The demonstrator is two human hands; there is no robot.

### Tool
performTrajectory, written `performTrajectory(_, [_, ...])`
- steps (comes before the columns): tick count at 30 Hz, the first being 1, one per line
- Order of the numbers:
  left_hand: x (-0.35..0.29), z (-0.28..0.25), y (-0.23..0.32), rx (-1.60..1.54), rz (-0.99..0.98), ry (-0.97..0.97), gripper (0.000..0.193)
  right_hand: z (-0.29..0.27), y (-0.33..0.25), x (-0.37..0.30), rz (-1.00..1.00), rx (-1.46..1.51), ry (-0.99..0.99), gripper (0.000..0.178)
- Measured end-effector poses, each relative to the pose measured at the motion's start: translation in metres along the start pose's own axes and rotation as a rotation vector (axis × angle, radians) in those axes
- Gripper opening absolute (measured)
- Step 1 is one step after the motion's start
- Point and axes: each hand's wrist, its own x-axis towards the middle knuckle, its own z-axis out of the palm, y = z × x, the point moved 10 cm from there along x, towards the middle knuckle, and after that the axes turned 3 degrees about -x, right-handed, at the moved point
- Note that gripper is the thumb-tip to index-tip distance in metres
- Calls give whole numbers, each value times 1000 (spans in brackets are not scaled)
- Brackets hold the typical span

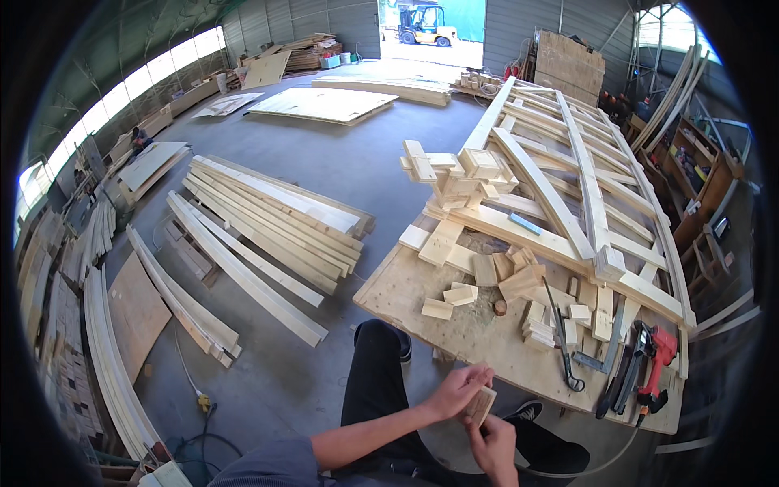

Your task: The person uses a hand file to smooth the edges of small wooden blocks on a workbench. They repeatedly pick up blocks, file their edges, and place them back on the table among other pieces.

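A small light-brown block, seemingly wood, is between my two hands, low in the view and in front of my knees. My left hand has its fingers curled closed at the block's upper end. From below, my right hand pinches its lower end between thumb and fingers. Close beyond them is the front edge of a plywood worktable. Offcut blocks lie scattered on it. A dark pry bar, a metal square and a red-and-black nail gun rest at its right side.
A large timber frame with a light-blue object on it spans the table's far side. Long boards lie stacked on the floor at left. A hose runs past my right leg. A forklift stands beyond the far doorway.
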Motion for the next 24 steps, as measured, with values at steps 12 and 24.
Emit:
performTrajectory(12, [56, -29, 55, 629, 139, -83, 28, -122, 90, 62, 2, -387, 495, 37])
performTrajectory(24, [79, -30, 14, 653, 166, -10, 22, -151, 167, 88, 148, -675, 626, 21])
